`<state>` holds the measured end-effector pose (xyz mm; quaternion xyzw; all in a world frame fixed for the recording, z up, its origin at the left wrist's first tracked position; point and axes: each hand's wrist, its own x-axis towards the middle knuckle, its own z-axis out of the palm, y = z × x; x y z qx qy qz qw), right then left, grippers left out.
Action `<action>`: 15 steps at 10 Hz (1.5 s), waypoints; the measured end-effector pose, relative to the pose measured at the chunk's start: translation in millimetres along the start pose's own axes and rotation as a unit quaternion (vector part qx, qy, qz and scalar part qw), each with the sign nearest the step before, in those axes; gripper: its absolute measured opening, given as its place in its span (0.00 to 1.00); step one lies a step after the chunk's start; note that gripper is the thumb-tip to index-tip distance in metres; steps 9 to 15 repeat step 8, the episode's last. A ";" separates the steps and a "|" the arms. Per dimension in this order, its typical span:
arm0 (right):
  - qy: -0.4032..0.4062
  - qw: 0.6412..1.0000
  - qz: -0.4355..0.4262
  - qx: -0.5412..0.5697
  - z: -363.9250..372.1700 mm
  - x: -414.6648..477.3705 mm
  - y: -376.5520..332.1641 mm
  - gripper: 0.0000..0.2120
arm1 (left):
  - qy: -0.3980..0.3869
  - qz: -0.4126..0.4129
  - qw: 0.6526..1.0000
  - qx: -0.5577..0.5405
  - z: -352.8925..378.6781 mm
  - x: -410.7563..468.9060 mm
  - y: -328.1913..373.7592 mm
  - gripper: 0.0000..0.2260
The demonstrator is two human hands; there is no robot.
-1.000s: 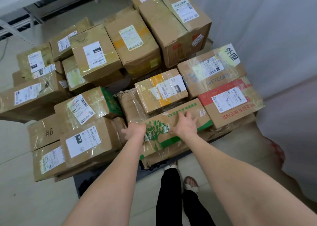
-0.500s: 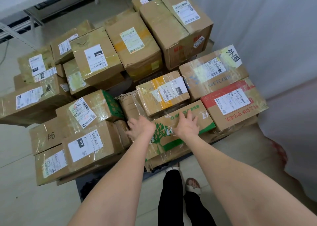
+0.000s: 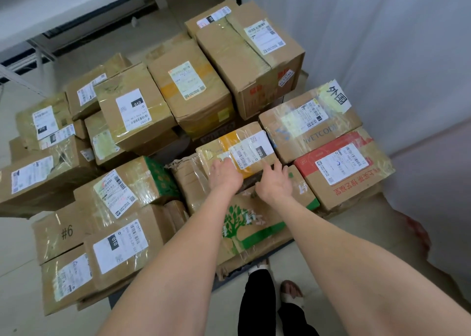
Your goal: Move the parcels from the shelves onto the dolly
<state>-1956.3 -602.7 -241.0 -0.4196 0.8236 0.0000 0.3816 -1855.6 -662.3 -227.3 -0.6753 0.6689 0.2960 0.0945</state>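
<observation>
I'm squaring up the stack: left hand [image 3: 225, 176] and right hand [image 3: 276, 186], both spread flat, press the yellow-taped parcel [image 3: 239, 150] mid-frame. Probably next: nudge it flush.

A dark dolly [image 3: 226, 281] stands on the pale tiled floor [image 3: 23, 320], almost wholly hidden under taped cardboard parcels [image 3: 122, 246] stacked in layers; only its near edge shows. Which parcels touch its deck cannot be told. A sandalled foot [image 3: 290, 288] stands beside it.
</observation>
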 end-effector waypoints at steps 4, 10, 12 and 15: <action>0.001 0.999 -0.015 -0.046 10.0 52.7 -5.9 0.33 | -0.009 0.008 0.997 0.073 0.1 79.6 4.9 0.34; 0.010 0.999 0.010 -0.032 -8.9 35.7 -6.4 0.33 | -0.038 0.000 0.996 0.084 -10.5 65.5 12.5 0.36; 0.010 0.999 0.010 -0.032 -8.9 35.7 -6.4 0.33 | -0.038 0.000 0.996 0.084 -10.5 65.5 12.5 0.36; 0.010 0.999 0.010 -0.032 -8.9 35.7 -6.4 0.33 | -0.038 0.000 0.996 0.084 -10.5 65.5 12.5 0.36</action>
